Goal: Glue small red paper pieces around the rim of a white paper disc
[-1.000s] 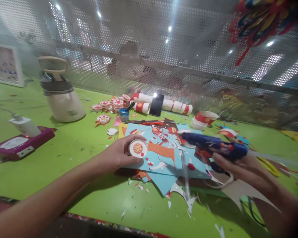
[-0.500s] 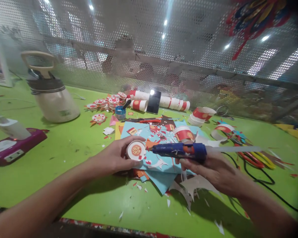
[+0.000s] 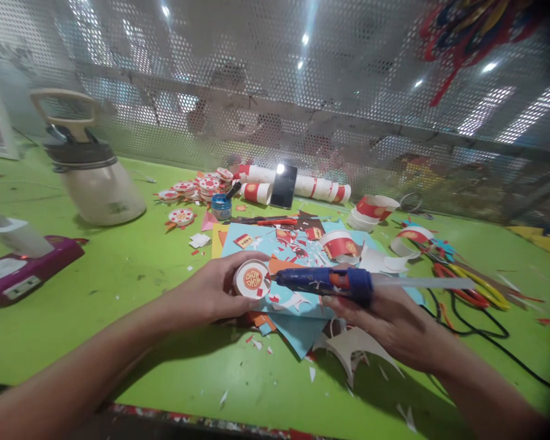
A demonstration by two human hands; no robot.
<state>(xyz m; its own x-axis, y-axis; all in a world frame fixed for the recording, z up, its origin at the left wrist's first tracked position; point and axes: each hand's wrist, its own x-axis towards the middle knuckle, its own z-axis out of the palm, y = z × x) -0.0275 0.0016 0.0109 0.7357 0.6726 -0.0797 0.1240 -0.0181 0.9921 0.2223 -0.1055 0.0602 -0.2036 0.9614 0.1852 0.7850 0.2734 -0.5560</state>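
Between the thumb and fingers of my left hand (image 3: pixel 215 287) is a round white paper cup piece (image 3: pixel 252 280), its flat face toward me with an orange-gold emblem on it. My right hand (image 3: pixel 385 318) grips a blue hot glue gun (image 3: pixel 323 282), with a long clear glue stick out of its rear. The gun's nozzle points left and is at the right rim of the cup piece; whether they touch I cannot tell. Below both hands lie light blue paper sheets (image 3: pixel 297 336) strewn with red and white scraps. A cut red-and-white cup band (image 3: pixel 339 244) rests behind the gun.
Red-dotted paper discs (image 3: pixel 208 183), a blue jar (image 3: pixel 221 206) and a phone (image 3: pixel 283 186) stand at the back before stacked cups (image 3: pixel 318 186). Scissors (image 3: pixel 462 290) and a black cord (image 3: pixel 508 357) lie right. A large bottle (image 3: pixel 101 189) and purple power strip (image 3: pixel 32 269) are left.
The glue gun has shifted slightly left, bringing its nozzle to the cup piece's rim. The cup piece has turned a little in my left hand.
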